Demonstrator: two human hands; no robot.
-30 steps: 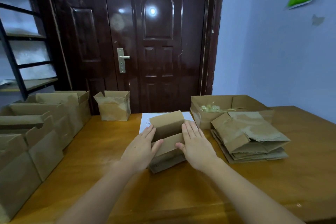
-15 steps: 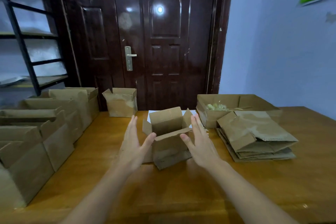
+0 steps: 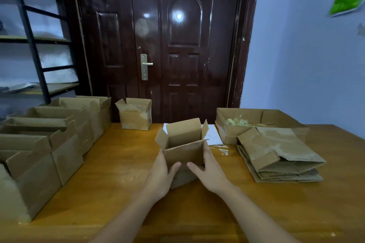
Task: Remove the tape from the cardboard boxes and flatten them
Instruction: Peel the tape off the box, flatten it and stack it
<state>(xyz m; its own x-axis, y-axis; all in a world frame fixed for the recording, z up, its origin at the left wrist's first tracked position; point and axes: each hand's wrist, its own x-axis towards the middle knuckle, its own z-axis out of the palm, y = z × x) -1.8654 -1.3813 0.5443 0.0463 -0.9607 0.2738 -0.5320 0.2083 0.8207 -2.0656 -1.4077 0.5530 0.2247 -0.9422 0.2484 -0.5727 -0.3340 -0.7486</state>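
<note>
A small brown cardboard box stands on the wooden table in front of me, its top flaps sprung open and its inside bare. My left hand holds its left side and my right hand its right side, fingers along the walls and both thumbs on the near face. A strip of clear tape lies on the table just right of the box. To the right sits a stack of flattened boxes.
A larger open box behind the stack holds crumpled tape scraps. Several upright boxes crowd the left edge, and one more box stands at the back. White paper lies under the held box. Door and shelf rack stand behind.
The box's top flaps, pressed down a second ago, have sprung open. My hands lifted off, spread apart, then closed in on the box's two sides.
</note>
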